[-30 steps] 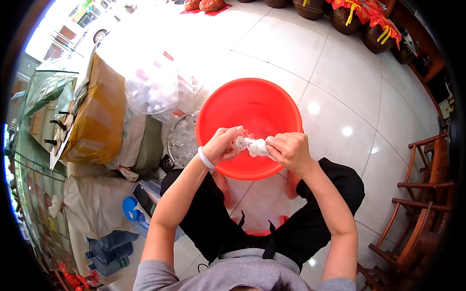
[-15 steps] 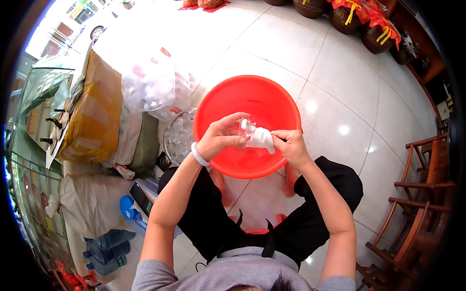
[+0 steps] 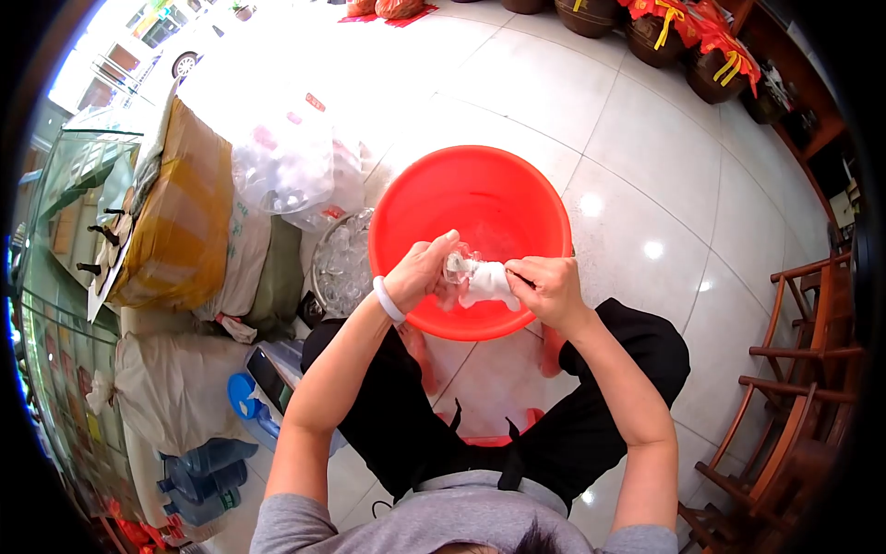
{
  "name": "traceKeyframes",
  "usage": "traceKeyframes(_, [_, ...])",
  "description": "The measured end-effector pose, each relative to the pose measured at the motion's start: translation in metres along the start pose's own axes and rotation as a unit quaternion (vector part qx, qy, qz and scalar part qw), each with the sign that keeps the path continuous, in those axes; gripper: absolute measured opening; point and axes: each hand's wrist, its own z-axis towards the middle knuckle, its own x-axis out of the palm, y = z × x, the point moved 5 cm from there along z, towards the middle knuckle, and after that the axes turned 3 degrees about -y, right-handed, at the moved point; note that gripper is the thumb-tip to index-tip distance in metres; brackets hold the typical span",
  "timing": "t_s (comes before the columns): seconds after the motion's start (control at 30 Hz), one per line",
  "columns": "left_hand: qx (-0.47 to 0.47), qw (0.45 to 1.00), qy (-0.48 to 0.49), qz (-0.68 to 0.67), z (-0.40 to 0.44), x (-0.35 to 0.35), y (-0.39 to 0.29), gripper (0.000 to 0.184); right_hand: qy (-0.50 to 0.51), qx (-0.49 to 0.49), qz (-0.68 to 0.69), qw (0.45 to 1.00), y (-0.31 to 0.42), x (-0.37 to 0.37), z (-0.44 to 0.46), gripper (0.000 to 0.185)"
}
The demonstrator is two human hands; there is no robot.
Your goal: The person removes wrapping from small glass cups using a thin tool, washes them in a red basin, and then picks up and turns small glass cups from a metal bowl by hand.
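Left hand (image 3: 417, 274), centre of frame: fingers closed around a small clear glass vessel (image 3: 456, 269) (its exact form is obscured by fingers and glare). White band (image 3: 389, 300) on the wrist.

Right hand (image 3: 548, 288), just right of centre: fingers clenched on a white cloth (image 3: 489, 286), bunched, its left end meeting the vessel.

Small clear glass vessel: held between the hands, over the lower half of the basin opening.

Red plastic basin (image 3: 471, 177): round, upright on pale floor tiles (image 3: 664, 175), middle of frame, in front of the seated person's black trousers (image 3: 388, 415).

Round metal bowl (image 3: 316, 265): just left of the basin, filled with clear pieces of glassware (image 3: 349, 263).

Translucent plastic bags (image 3: 281, 166): above the bowl, contents indistinct.

Taped cardboard box (image 3: 189, 208): left, upright beside the bags.

Tied whitish sack (image 3: 175, 379): lower left, below the box; blue plastic bottles (image 3: 205, 480) beneath it.

Dark smartphone (image 3: 269, 380): left of the trousers, beside a round blue lid (image 3: 243, 395).

Brown jars (image 3: 655, 44): upper right, some with red coverings.

Wooden chairs (image 3: 792, 397): right edge.
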Motion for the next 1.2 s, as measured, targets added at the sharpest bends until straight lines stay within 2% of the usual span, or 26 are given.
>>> traceKeyframes(0.03, [0.0, 1.0, 0.002, 0.0, 0.001, 0.004, 0.0, 0.041, 0.0, 0.0, -0.001, 1.0, -0.001, 0.003, -0.002, 0.005])
traceKeyframes(0.1, [0.194, 0.976, -0.087, -0.055, -0.001, 0.005, -0.017, 0.033, -0.017, 0.06, 0.05, 0.997, -0.008, 0.007, -0.004, 0.008])
traceKeyframes(0.13, [0.194, 0.976, -0.086, -0.056, -0.004, 0.005, -0.02, 0.033, -0.017, 0.06, 0.049, 0.997, -0.008, 0.006, -0.004, 0.008])
traceKeyframes(0.2, [0.27, 0.96, -0.014, 0.071, -0.012, 0.013, -0.033, 0.045, 0.008, 0.203, 0.156, 0.967, -0.019, 0.008, -0.006, 0.012])
traceKeyframes(0.27, [0.265, 0.963, -0.018, 0.055, -0.009, 0.012, -0.029, 0.046, 0.019, 0.225, 0.182, 0.957, -0.022, 0.009, -0.007, 0.013])
traceKeyframes(0.33, [0.217, 0.974, -0.022, 0.051, -0.006, 0.006, -0.025, 0.032, 0.033, 0.247, 0.211, 0.945, -0.024, 0.013, -0.009, 0.014])
traceKeyframes(0.37, [0.218, 0.974, -0.024, 0.051, -0.005, 0.005, -0.023, 0.032, 0.02, 0.208, 0.184, 0.96, -0.022, 0.012, -0.008, 0.014])
traceKeyframes(0.4, [0.174, 0.984, -0.021, 0.012, -0.002, 0.003, -0.017, 0.031, 0.008, 0.169, 0.157, 0.973, -0.02, 0.012, -0.007, 0.014])
traceKeyframes(0.43, [0.13, 0.991, -0.019, -0.026, 0.001, 0.002, -0.012, 0.034, 0.008, 0.168, 0.157, 0.973, -0.021, 0.014, -0.008, 0.014])
traceKeyframes(0.5, [0.108, 0.994, -0.029, -0.016, 0.002, 0.0, -0.01, 0.033, -0.042, 0.078, 0.106, 0.99, -0.014, 0.01, -0.007, 0.011])
traceKeyframes(0.57, [0.085, 0.996, -0.039, -0.007, 0.003, 0.0, -0.008, 0.036, -0.024, 0.049, 0.06, 0.997, -0.006, 0.004, -0.003, 0.009])
traceKeyframes(0.63, [0.006, 0.997, -0.052, -0.056, 0.002, 0.001, -0.004, 0.034, -0.007, 0.02, 0.015, 1.0, -0.003, 0.004, -0.001, 0.006])
traceKeyframes(0.7, [0.001, 0.997, -0.051, -0.064, 0.003, -0.001, -0.001, 0.033, -0.023, -0.079, -0.047, 0.996, 0.003, 0.003, 0.001, 0.006])
traceKeyframes(0.77, [-0.004, 0.996, -0.051, -0.07, 0.003, 0.0, -0.001, 0.032, -0.027, -0.094, -0.061, 0.993, 0.004, 0.002, 0.004, 0.006])
traceKeyframes(0.83, [-0.006, 0.993, -0.097, -0.068, 0.002, -0.005, -0.001, 0.031, -0.032, -0.109, -0.075, 0.991, 0.005, 0.0, 0.005, 0.007])
traceKeyframes(0.93, [0.02, 0.987, -0.124, -0.103, 0.005, -0.02, 0.004, 0.03, -0.03, -0.073, -0.103, 0.992, 0.0, -0.012, 0.005, 0.009])
traceKeyframes(1.0, [0.047, 0.985, -0.123, -0.108, 0.002, -0.021, -0.001, 0.027, -0.003, 0.018, -0.11, 0.994, -0.013, -0.019, 0.004, 0.013])
traceKeyframes(1.07, [0.117, 0.986, -0.076, -0.09, 0.0, -0.018, -0.011, 0.024, -0.024, 0.04, -0.081, 0.996, -0.021, -0.017, 0.0, 0.014])
traceKeyframes(1.13, [0.143, 0.981, -0.097, -0.083, -0.003, -0.015, -0.014, 0.026, -0.08, 0.189, 0.077, 0.976, -0.034, -0.018, -0.005, 0.014])
traceKeyframes(1.17, [0.168, 0.976, -0.117, -0.076, -0.005, -0.015, -0.017, 0.03, -0.05, 0.24, 0.129, 0.961, -0.039, -0.017, -0.007, 0.011])
traceKeyframes(1.2, [0.168, 0.976, -0.117, -0.077, -0.005, -0.014, -0.017, 0.03, -0.049, 0.24, 0.128, 0.961, -0.037, -0.018, -0.006, 0.011])
